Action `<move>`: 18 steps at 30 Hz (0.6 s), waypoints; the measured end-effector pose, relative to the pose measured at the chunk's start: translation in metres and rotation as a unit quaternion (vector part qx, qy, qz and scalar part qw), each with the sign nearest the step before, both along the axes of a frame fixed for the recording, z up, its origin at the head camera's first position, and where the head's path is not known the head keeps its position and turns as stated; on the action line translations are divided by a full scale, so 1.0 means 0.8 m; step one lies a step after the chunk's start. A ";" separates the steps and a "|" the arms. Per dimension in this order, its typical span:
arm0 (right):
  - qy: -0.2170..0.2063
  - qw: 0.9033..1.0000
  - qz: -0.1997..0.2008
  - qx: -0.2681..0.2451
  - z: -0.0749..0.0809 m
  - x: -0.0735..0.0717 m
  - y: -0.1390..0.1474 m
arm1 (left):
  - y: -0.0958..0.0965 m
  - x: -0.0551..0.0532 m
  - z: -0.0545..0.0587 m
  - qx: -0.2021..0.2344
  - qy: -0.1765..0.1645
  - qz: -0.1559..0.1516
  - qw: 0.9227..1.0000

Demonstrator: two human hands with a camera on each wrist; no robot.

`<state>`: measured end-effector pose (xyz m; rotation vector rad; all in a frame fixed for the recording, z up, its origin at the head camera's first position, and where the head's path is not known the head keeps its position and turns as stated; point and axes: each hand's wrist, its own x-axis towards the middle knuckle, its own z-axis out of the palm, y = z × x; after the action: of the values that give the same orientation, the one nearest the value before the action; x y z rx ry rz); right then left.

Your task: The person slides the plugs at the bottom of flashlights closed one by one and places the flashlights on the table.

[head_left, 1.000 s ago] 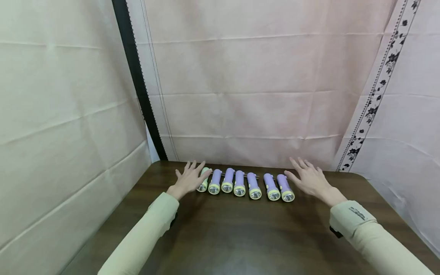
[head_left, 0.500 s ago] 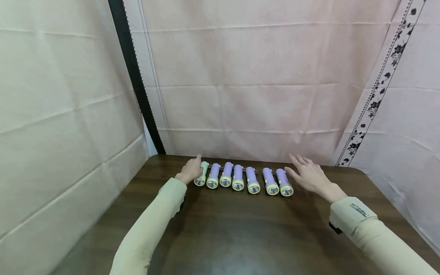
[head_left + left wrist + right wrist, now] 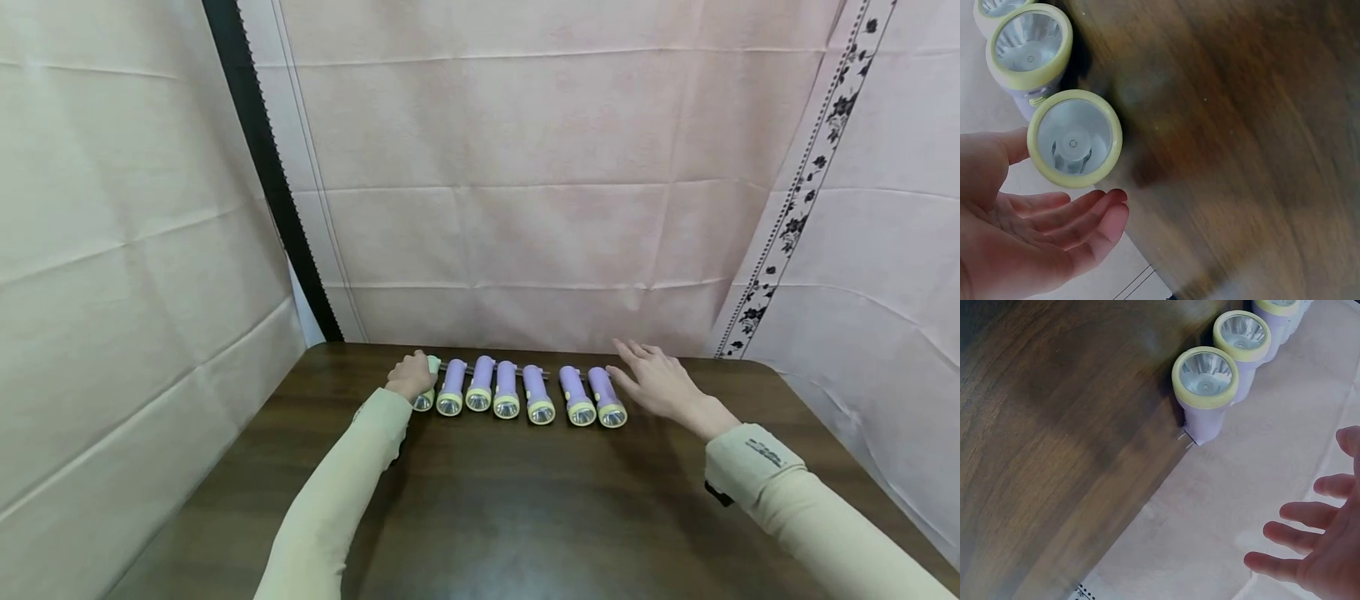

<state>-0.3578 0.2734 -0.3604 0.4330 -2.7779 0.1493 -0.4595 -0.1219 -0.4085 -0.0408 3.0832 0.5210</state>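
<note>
A row of several flashlights lies near the far edge of the table. The leftmost is a green flashlight [image 3: 423, 401] with a pale yellow rim; the others are purple. My left hand [image 3: 412, 376] grips the green flashlight. In the left wrist view its lens [image 3: 1074, 139] faces the camera, thumb on one side and curled fingers on the other; its body is hidden behind the lens. To the right of the rightmost purple flashlight [image 3: 607, 398], my right hand [image 3: 660, 384] hovers with fingers spread. In the right wrist view it stands apart from that purple flashlight [image 3: 1204, 394], holding nothing.
The dark wooden table [image 3: 480, 517] stretches toward the person. Pale cloth hangs [image 3: 510, 208] close behind the table's far edge and along the left side. Something thin and metallic [image 3: 459, 367] shows behind the flashlights.
My left hand, first spread over the green flashlight, has turned and taken hold of it. The right hand stays spread by the right end of the row. The head view has shifted slightly.
</note>
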 end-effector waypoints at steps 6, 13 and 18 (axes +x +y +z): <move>0.001 1.000 0.004 0.004 -0.004 -0.002 0.000 | 0.003 -0.009 -0.007 -0.004 -0.003 0.010 1.000; 0.011 1.000 0.008 -0.001 -0.004 -0.003 -0.001 | 0.004 -0.003 -0.005 0.019 0.014 0.024 0.999; 0.027 0.999 0.021 -0.003 -0.003 -0.003 -0.002 | -0.003 -0.001 -0.001 0.047 0.019 0.027 0.998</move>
<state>-0.3601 0.2716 -0.3630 0.4871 -2.7155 0.1529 -0.4605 -0.1241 -0.4094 -0.1158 3.0971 0.6771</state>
